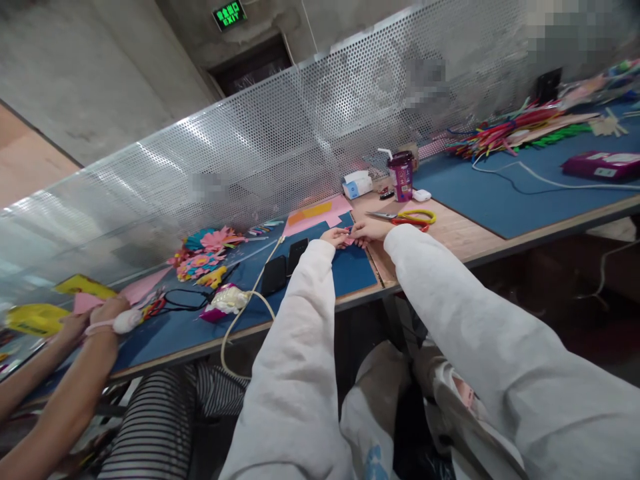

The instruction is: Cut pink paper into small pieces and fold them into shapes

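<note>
the pink scrap (349, 235) sits right between my two hands, at the far edge of the blue mat (353, 270), beside the bare wood of the tabletop (460, 233). i read the left hand (335, 236) as pinched narrow on the scrap's left end and the right hand (369, 231) as pinched on its right end, fingertips almost touching. so its long axis runs side to side, hand to hand; it is too small for me to tell more. the scissors (397, 218) lie just to the right of the right hand, blades pointing left toward it, much nearer that hand than the left. a pink sheet (320, 215) lies just behind the hands, and a dark phone (274, 275) lies near the left sleeve. a co-worker's hands (95, 319) are far to the left.
</note>
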The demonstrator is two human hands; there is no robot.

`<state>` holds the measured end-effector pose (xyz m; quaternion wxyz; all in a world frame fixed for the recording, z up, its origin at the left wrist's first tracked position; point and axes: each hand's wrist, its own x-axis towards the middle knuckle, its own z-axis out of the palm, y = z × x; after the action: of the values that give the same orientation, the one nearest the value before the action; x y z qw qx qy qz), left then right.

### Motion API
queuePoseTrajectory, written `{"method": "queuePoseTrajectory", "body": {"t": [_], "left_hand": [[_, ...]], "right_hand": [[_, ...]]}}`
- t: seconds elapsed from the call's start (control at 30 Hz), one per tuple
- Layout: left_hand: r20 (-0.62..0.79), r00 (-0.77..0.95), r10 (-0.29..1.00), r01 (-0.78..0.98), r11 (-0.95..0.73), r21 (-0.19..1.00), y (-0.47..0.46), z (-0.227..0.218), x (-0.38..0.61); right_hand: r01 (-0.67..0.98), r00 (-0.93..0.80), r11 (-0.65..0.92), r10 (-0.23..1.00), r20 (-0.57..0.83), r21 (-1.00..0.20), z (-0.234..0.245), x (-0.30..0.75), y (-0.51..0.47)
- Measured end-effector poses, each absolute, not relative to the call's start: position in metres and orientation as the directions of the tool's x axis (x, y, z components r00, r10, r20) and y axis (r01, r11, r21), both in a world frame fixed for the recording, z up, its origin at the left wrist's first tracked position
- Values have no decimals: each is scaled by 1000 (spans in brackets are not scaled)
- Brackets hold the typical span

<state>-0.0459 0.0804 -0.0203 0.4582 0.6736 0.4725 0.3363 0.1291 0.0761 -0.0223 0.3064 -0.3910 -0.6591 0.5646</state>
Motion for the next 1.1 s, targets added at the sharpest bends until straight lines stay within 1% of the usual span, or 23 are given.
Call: {"method": "queuePoseTrajectory", "body": {"t": [0.27,0.47,0.67,0.77,1.1], "left_hand": [[30,397,917,336,-175,925,83,-21,-48],[36,415,909,331,-187,925,81,-22,-47],[65,413,908,326,-214,921,79,-21,-46],[68,398,915,318,-208,925,77,-20,-46],[64,426,902,272,-195,942,78,-21,-47]], "right_hand": [[150,-489,39,871,-40,-988,-21,129,74],[200,-510,37,857,-72,-979,-15,128,68],[229,-484,41,871,-77,-973,-12,128,65],[247,-490,68,870,-64,-967,-14,128,68],[293,-502,149,865,-19,-945,-17,130,71]]}}
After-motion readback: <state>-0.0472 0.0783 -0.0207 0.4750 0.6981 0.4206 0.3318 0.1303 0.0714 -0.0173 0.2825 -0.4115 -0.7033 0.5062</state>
